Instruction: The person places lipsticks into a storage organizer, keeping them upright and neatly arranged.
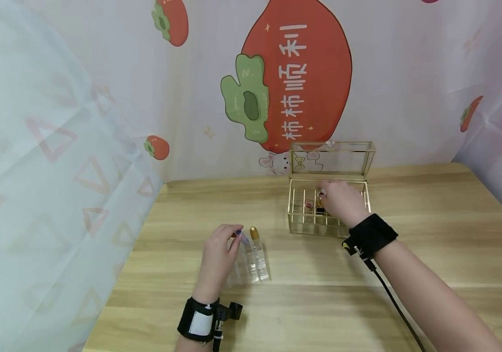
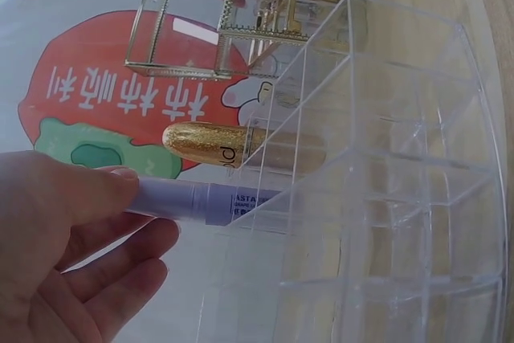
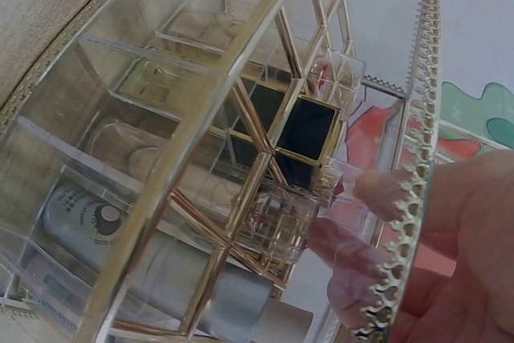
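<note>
Thumb and fingertips of my left hand [image 1: 217, 254] pinch the end of a lavender cosmetic tube [image 2: 197, 200]. The tube's other end sits inside a clear divided acrylic organizer [image 2: 353, 78]. Beside it in the organizer stands a gold glitter-capped tube [image 2: 205, 144]. My right hand [image 1: 345, 200] reaches into a gold-framed glass box [image 1: 292, 227] with its lid up. There, in the right wrist view, its fingertips pinch the clear cap of a small tube [image 3: 339, 189] with red in it. Part of that tube is hidden behind the frame.
Within the glass box lie a silver-grey tube [image 3: 157, 267], a black-and-gold square-capped tube [image 3: 309, 128] and other clear-capped tubes, in clear compartments. The raised lid [image 1: 332, 159] leans at the back, before a printed cloth backdrop [image 1: 207, 98]. A cable [image 1: 393, 293] trails from the right wristband.
</note>
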The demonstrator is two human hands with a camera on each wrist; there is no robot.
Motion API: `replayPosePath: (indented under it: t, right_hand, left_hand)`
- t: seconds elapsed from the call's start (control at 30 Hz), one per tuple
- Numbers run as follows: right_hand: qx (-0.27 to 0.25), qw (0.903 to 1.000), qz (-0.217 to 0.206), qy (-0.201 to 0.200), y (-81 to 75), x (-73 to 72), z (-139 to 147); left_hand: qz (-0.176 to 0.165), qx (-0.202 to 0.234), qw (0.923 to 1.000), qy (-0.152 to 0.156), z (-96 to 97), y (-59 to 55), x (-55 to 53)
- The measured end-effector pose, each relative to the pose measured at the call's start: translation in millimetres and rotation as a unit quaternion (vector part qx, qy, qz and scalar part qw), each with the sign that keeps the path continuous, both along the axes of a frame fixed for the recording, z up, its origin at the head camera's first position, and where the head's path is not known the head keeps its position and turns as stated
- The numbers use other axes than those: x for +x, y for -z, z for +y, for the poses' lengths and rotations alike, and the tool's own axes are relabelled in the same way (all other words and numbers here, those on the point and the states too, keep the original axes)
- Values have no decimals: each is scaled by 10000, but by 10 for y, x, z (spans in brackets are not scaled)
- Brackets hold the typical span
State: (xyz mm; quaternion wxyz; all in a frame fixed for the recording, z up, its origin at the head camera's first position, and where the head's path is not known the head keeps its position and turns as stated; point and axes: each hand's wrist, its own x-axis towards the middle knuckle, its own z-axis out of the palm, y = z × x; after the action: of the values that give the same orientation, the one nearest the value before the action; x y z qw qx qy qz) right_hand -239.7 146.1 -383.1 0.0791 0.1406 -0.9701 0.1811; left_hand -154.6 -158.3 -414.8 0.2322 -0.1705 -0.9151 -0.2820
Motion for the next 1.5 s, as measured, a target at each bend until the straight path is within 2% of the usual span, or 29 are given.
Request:
replayPosePath:
  t: [0.13,0.57,0.73,0.9,1.0,1.13,1.23,1.4,1.5]
  right_hand:
    - [23,10000,-37,14,26,23,-1]
    - [150,9996,244,20,117,100,45]
    - [-547,9981,124,-267,85,145,-8]
    - [-1527,9825,-223,-1042,14,229,-150]
    - [-1971,9680,-429,-1495,-6,297,-250]
    - [-2238,9554,-481,-1864,-53,408,-380]
    - [-2198,9521,-380,-2090,-84,480,-467]
    - [-2050,9476,-235,-2439,-91,555,-578]
    - [-1811,9502,-107,-2535,-80,583,-624]
  left_hand:
    - [22,82,10000,-44,-12,14,24]
    - [218,425,9988,-116,-62,-15,49]
    - [433,649,9969,-113,-65,-77,69]
    - [487,1285,9905,-89,-55,-129,65]
    - [334,1826,9826,42,-32,-132,65]
    - [58,2313,9722,355,88,-264,148]
    - [-210,2481,9669,552,176,-368,218]
    - [-913,2824,9513,829,231,-377,253]
    - [-1274,2977,9405,1027,268,-391,272]
